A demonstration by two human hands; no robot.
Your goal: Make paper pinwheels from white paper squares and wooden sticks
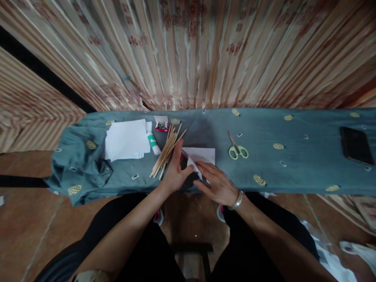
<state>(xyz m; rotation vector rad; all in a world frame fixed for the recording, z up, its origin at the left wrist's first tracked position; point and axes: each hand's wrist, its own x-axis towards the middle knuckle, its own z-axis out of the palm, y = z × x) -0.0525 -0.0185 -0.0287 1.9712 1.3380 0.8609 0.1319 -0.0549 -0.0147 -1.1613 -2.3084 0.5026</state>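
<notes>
A white sheet of paper [202, 155] lies on the blue-green cloth of the table [293, 172], with one corner folded over. My left hand [175, 172] rests on the sheet's left side, thumb on the fold. My right hand [216, 182], with a silver bangle at the wrist, presses flat on the folded part near the table's front edge. Both hands touch the paper with their fingers spread.
Left of the sheet lie a bundle of wooden sticks [167, 150], a glue stick [154, 143], a small red box of pins [161, 124] and a stack of white paper [127, 140]. Green-handled scissors [237, 149] lie to the right. A dark phone [356, 145] rests at far right.
</notes>
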